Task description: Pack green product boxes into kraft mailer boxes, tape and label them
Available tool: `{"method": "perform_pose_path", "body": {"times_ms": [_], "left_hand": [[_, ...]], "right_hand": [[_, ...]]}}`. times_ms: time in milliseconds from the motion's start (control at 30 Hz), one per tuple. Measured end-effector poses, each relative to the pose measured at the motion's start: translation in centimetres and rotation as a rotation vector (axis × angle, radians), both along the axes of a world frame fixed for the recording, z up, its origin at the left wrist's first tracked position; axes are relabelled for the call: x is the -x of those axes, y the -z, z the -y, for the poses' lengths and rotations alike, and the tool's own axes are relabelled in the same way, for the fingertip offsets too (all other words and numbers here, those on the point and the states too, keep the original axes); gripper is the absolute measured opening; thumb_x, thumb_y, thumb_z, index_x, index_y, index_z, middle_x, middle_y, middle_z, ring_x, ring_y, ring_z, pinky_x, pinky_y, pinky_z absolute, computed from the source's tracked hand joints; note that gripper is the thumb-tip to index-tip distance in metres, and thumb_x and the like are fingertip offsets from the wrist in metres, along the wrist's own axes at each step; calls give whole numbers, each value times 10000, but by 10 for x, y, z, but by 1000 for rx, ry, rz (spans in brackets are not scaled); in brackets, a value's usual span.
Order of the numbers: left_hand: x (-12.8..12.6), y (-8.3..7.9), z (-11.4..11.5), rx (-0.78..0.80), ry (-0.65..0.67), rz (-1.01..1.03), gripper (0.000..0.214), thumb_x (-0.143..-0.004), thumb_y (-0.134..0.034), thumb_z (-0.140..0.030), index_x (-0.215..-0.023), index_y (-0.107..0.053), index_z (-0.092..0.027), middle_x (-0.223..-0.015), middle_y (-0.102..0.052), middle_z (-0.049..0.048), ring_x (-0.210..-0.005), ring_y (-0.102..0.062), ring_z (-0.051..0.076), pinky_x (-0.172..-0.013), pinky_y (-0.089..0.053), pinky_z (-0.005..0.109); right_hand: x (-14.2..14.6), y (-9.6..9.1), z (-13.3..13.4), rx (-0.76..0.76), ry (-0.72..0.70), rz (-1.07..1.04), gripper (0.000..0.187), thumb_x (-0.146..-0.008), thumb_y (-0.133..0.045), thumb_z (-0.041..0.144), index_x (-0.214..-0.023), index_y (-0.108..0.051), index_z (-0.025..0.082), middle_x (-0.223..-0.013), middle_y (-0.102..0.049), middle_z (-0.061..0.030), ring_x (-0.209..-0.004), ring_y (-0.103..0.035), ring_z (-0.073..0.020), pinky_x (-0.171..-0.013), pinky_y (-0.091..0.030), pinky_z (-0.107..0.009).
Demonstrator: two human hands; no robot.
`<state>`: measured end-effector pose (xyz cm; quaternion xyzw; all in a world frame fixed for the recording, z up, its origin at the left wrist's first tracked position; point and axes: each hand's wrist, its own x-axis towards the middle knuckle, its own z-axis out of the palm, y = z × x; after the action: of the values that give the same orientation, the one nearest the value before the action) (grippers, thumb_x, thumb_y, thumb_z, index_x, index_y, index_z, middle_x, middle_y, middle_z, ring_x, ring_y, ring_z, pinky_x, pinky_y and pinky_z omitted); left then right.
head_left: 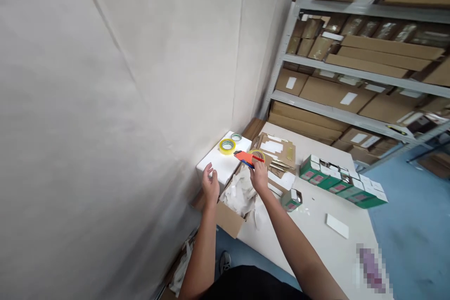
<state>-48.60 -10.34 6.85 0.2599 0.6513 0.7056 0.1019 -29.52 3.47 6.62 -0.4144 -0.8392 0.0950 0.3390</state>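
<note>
My right hand (259, 176) is closed around an orange and blue tape dispenser (248, 157) with a yellowish tape roll on it, held above an open cardboard box (228, 219) filled with white packing paper (242, 193). My left hand (210, 183) hovers with its fingers loosely apart beside a white foam box (220, 165) at the wall, holding nothing. On that foam box lie a yellow tape roll (227, 146) and a clear tape roll (236, 137).
A white table (316, 225) carries several green and white cartons (339, 180), one separate green carton (291, 199), a small white slab (337, 225) and flattened cardboard (277, 150). Metal shelving (351, 75) full of brown boxes stands behind. A wall runs along the left.
</note>
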Motion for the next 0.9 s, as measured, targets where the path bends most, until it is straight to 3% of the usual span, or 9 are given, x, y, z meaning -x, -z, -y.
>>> {"method": "perform_pose_path", "body": {"times_ms": [167,400,667,767,900], "left_hand": [[-53,-10,-44,-30,214,29,469,-1008,-557,-477,-1415,-581,-247,-1470,-597,129,-1286,-606,236,-1076,-506,370],[-187,-13,-106,-48,573,65,595,-983,-606,-537,-1502,-518,-259,-1484,-583,149,-1361,-580,265,-1159,-463,428],[-326,8,-136,54,840,64,622,-949,-647,-575,-1470,-557,-247,-1437,-619,153,-1329,-610,284,-1166,-450,463],[-360,15,-137,91,873,45,616,-946,-657,-564,-1469,-554,-255,-1424,-628,145,-1319,-615,274,-1161,-456,453],[-387,25,-139,127,857,36,684,-920,-701,-529,-1515,-495,-262,-1399,-637,151,-1287,-633,271,-1134,-478,466]], "right_hand": [[-118,0,11,-25,155,-79,221,-1024,-481,292,-1156,-639,211,-1063,-641,-123,-1018,-553,-304,-899,-441,-420],[-280,32,41,13,429,-93,150,-1027,-472,274,-1047,-610,218,-990,-621,-94,-943,-547,-274,-854,-437,-390],[-425,117,90,222,634,-96,126,-1000,-460,232,-975,-584,219,-978,-611,-88,-931,-564,-264,-822,-451,-397],[-462,154,101,305,675,-130,96,-971,-480,233,-945,-571,219,-984,-607,-97,-954,-572,-279,-844,-462,-431],[-499,197,112,491,753,-175,74,-932,-499,219,-883,-555,217,-960,-621,-128,-992,-596,-322,-897,-464,-482]]}}
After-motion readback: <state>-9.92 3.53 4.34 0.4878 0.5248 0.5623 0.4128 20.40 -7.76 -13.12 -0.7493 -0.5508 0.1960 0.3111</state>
